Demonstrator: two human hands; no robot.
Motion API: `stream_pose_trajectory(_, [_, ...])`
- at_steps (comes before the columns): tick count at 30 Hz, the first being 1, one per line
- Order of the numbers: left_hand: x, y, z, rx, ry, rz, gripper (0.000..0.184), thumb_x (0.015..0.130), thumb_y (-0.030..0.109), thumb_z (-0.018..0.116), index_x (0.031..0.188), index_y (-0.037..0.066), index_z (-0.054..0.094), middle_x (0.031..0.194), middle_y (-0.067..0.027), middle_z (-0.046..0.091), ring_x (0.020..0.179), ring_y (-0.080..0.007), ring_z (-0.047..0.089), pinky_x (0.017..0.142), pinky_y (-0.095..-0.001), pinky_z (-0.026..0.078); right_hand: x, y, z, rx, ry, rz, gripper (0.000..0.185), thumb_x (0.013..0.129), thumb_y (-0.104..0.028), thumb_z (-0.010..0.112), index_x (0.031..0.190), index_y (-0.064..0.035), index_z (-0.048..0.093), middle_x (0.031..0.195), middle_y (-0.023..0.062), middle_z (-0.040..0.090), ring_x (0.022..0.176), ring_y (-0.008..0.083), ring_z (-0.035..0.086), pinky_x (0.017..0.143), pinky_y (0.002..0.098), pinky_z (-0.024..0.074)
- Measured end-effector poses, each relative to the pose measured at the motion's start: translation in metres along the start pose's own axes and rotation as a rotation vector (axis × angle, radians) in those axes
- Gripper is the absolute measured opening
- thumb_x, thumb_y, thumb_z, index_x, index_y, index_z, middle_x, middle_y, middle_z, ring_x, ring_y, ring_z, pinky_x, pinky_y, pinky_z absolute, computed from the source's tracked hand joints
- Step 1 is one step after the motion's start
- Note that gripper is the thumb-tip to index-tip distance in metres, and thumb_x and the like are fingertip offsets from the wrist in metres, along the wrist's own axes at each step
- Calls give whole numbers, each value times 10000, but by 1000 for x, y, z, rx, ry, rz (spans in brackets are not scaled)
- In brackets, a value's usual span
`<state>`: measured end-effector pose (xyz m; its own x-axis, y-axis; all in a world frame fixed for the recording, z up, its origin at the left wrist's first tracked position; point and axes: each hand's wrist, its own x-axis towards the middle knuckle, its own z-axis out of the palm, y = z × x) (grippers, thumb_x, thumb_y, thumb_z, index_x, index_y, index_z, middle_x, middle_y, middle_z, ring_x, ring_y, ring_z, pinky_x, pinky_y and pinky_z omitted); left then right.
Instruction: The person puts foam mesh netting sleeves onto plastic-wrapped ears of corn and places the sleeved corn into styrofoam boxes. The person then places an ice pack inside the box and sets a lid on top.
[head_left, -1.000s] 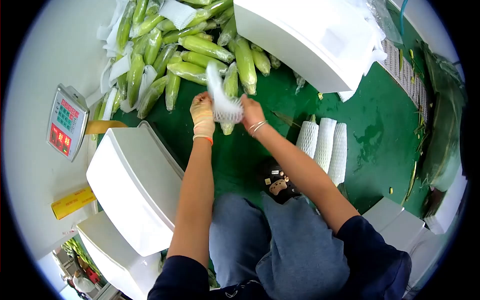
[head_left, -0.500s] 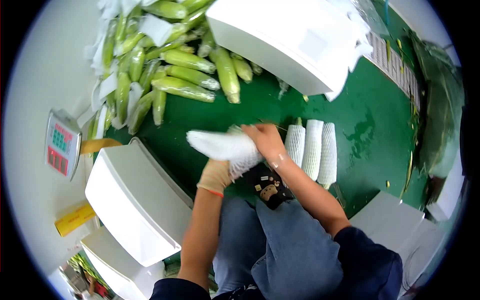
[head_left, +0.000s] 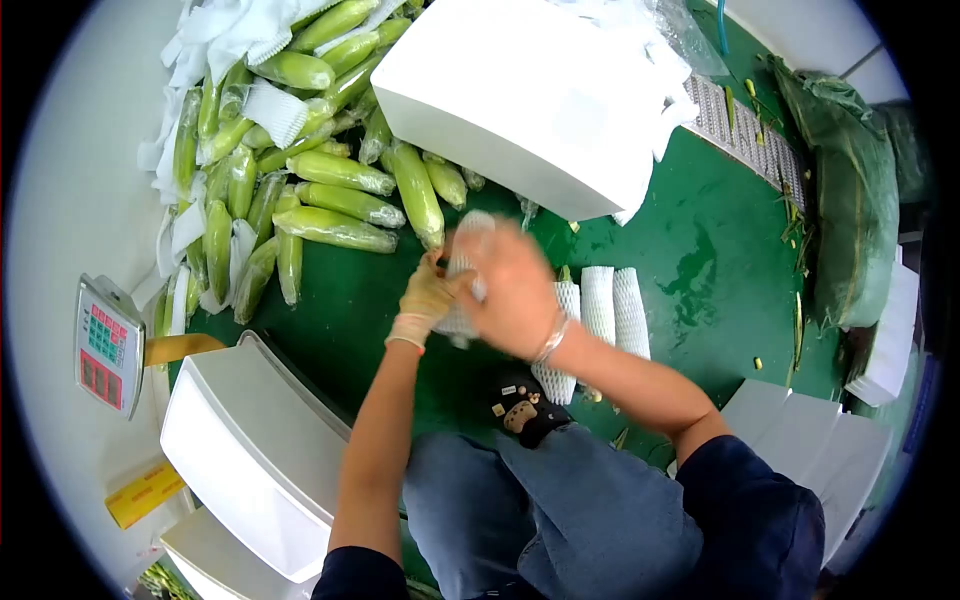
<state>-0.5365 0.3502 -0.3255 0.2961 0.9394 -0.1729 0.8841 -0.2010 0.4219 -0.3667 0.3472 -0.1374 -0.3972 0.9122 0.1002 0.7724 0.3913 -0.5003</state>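
Between my hands is a piece of corn in a white foam net sleeve (head_left: 471, 250), smeared by motion and partly hidden. My left hand (head_left: 428, 295), in a pale glove, has its fingers closed on the sleeve's left side. Across its right side lies my right hand (head_left: 512, 290), blurred, its fingers hard to make out. Three more sleeved corn cobs (head_left: 598, 305) lie side by side on the green surface (head_left: 700, 330) to the right. Film-wrapped corn (head_left: 335, 230) is piled at the upper left, the nearest cob tip close to my left hand.
A white foam box (head_left: 500, 100) stands at the top middle, with white net sleeves beside it. White bins (head_left: 250, 440) and a scale (head_left: 108, 345) are on the left. A green bag (head_left: 850, 200) and a metal grating (head_left: 745, 140) are on the right.
The sleeved corn has gone from lying sideways near my knees to upright and farther forward. Both hands moved forward with it, and the view has shifted.
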Motion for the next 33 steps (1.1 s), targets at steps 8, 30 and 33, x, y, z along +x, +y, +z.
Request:
stream_pose_trajectory(8, [1,95,-9,-246,-165,-562,948,696,417,691,1395,-24,226,1295,-210,469,1156,-303,516,944,-348,441,-9,105,-101,-270,292,230,634,674,-210,773,1179,64,504,870,196,649,797,343,644,704,392,511])
stream_pose_trajectory(30, [2,22,-29,-721,141,-364,277,824,203,644,1006,-3,612,980,-131,644,905,-213,627,796,-312,480,22,300,10,-620,-322,-19,312,789,-97,551,1098,-141,552,1022,71,589,1033,269,530,812,378,456])
stream_pose_trajectory(33, [28,34,-72,-874,250,-327,157,844,92,611,957,-17,614,995,-114,631,912,-182,608,805,-265,473,24,191,-38,44,11,-77,337,757,-27,619,1074,-110,537,870,92,599,778,250,608,643,323,494])
